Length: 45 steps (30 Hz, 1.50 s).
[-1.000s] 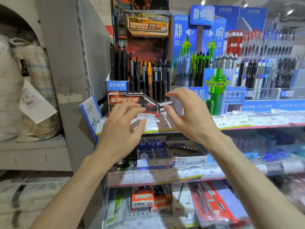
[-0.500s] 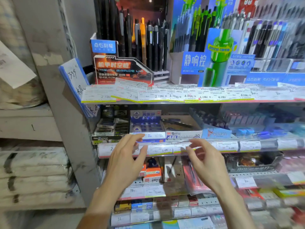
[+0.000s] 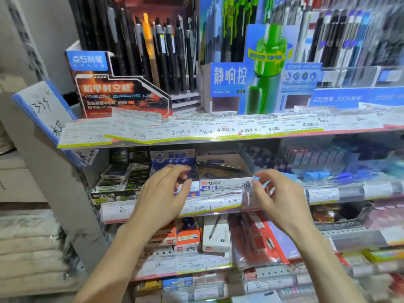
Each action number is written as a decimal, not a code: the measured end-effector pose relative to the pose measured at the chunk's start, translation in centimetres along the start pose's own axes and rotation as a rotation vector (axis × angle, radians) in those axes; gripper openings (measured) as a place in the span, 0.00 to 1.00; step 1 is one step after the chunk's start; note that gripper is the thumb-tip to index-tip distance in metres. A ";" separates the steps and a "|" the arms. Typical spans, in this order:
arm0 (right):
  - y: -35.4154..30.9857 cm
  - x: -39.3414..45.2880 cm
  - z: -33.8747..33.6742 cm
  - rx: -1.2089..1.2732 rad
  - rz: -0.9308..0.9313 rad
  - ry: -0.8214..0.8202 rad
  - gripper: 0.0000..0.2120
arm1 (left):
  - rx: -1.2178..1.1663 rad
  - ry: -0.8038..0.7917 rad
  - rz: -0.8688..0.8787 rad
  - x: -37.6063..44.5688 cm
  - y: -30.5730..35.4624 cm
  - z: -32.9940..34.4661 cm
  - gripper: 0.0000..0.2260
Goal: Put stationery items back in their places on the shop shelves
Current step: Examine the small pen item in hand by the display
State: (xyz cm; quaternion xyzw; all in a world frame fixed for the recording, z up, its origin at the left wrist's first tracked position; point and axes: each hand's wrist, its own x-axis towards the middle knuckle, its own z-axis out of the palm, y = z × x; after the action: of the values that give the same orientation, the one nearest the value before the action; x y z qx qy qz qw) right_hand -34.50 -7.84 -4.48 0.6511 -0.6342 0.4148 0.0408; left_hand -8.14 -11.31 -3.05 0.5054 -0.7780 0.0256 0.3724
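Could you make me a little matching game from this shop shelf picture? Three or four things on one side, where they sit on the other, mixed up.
Things:
1. orange pen
2. 4B eraser box
3. handwritten blue-edged sign
4. orange boxes

Places:
A. shelf below the hands
B. top shelf, among black pens
C. between the two hands
D. left end of the top shelf

Pairs: 1-B, 2-C, 3-D, 4-A

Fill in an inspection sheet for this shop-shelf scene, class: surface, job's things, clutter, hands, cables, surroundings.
Surface: middle shelf rail carrying price labels.
Job's things: open white cardboard 4B box; blue printed box beside it.
Clutter: overlapping paper price tags on upper rail.
Hands: left hand and right hand before the shelf, fingers loosely curled, holding nothing visible.
Cables: nothing seen.
Surroundings: upright black pens; grey upright post.
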 end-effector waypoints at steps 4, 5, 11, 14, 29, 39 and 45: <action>-0.2 3.2 0.4 -0.092 -0.139 -0.013 0.06 | 0.197 -0.111 -0.055 3.1 1.2 -0.2 0.09; -0.4 3.9 0.7 -0.118 -0.152 -0.038 0.07 | 0.214 -0.158 -0.079 3.9 1.3 -0.2 0.07; -1.6 5.4 1.4 -0.181 -0.145 -0.178 0.08 | 0.288 -0.358 -0.103 7.7 -0.2 1.7 0.18; -1.6 5.4 1.5 -0.197 -0.130 -0.185 0.08 | 0.284 -0.389 -0.099 8.5 -0.7 2.9 0.16; -1.9 5.4 1.7 -0.275 -0.175 -0.144 0.08 | -0.104 -0.352 -0.204 8.8 -0.9 3.0 0.06; -4.6 6.4 2.4 -0.263 -0.267 -0.225 0.15 | -0.456 -0.173 -0.307 6.7 -2.0 -0.6 0.03; -7.1 5.6 3.6 -0.234 -0.385 -0.175 0.12 | -0.558 -0.094 -0.281 3.8 -2.9 -3.7 0.02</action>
State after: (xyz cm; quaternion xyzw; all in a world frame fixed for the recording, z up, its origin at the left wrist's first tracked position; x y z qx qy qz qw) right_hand -27.50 -13.02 -0.16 0.7843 -0.5434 0.2652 0.1390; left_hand -4.54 -14.15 0.96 0.4870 -0.6940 -0.2640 0.4599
